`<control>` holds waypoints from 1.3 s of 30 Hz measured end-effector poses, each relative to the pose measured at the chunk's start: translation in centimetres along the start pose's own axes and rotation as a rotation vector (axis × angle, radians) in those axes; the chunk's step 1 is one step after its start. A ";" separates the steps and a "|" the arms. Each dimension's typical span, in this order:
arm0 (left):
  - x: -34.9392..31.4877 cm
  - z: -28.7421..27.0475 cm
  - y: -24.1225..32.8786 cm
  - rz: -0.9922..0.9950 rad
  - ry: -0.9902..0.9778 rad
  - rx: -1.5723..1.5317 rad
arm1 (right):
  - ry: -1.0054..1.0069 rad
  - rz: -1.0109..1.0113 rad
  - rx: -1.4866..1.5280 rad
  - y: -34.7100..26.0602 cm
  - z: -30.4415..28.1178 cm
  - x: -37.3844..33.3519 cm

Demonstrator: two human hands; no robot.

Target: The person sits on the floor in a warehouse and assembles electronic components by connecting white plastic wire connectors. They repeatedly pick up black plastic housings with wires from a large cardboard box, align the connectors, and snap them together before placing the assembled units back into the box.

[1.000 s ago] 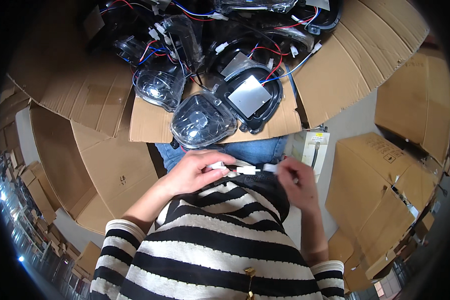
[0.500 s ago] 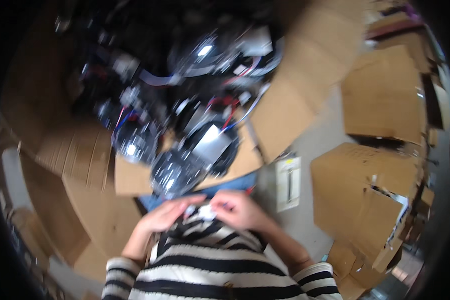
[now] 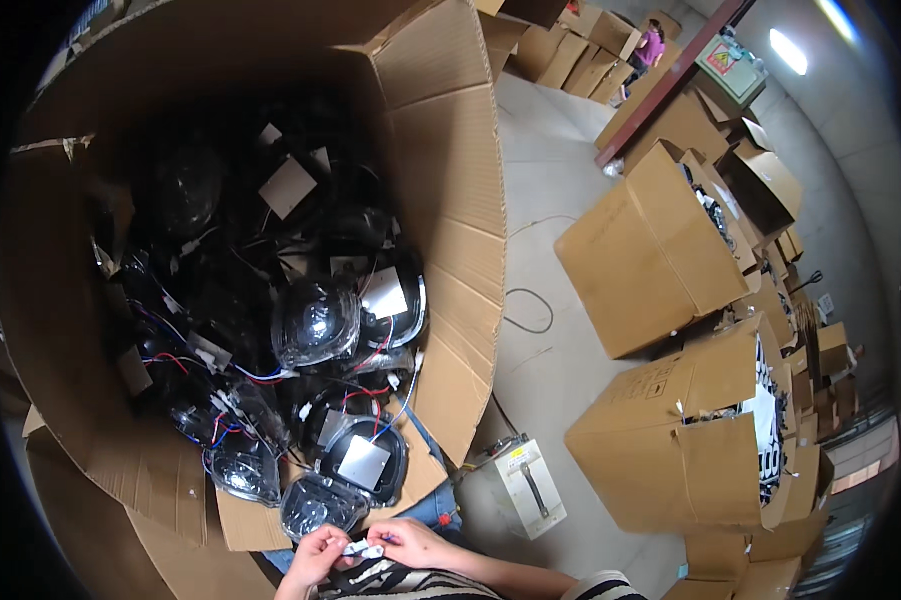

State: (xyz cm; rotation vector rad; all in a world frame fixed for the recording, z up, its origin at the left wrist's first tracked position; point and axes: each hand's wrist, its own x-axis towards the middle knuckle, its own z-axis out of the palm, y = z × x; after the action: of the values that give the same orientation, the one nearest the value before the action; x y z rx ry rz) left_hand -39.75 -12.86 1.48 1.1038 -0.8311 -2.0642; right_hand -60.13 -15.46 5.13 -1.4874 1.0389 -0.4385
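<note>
At the lower edge, just in front of my striped top, my left hand (image 3: 314,560) and my right hand (image 3: 413,544) are close together. A small white piece (image 3: 364,549) lies between them, pinched in the fingertips of both; its exact kind is too small to tell. Just beyond the hands are a clear-wrapped black part (image 3: 323,505) and a black rounded housing (image 3: 395,462) with a silver plate (image 3: 364,463) and red, blue and white wires. Another wrapped part (image 3: 246,470) sits to the left.
A large open cardboard box (image 3: 441,230) holds several more dark housings with loose wires. To the right, a white case with a handle (image 3: 533,488) stands on the floor. Further right are big cartons (image 3: 661,255). A person (image 3: 651,48) is far off at the top.
My view has swung upward, so my hands sit lower in the picture and more of the box and room shows. The hands have come closer together around the white piece.
</note>
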 end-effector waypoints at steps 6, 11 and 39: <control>-1.0 0.8 1.4 -0.031 0.169 0.027 | -0.028 0.116 0.180 -0.2 0.7 0.0; -0.4 0.9 2.3 -0.005 0.025 -0.004 | 0.036 0.155 0.178 -0.7 1.0 0.1; 0.1 2.1 2.5 0.233 0.085 0.265 | 0.103 0.297 0.218 -2.6 0.5 0.3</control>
State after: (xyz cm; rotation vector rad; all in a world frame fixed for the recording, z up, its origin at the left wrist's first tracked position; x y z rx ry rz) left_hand -40.98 -13.93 4.29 1.1631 -1.1571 -1.7392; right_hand -58.66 -15.68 7.38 -1.1056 1.2309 -0.4046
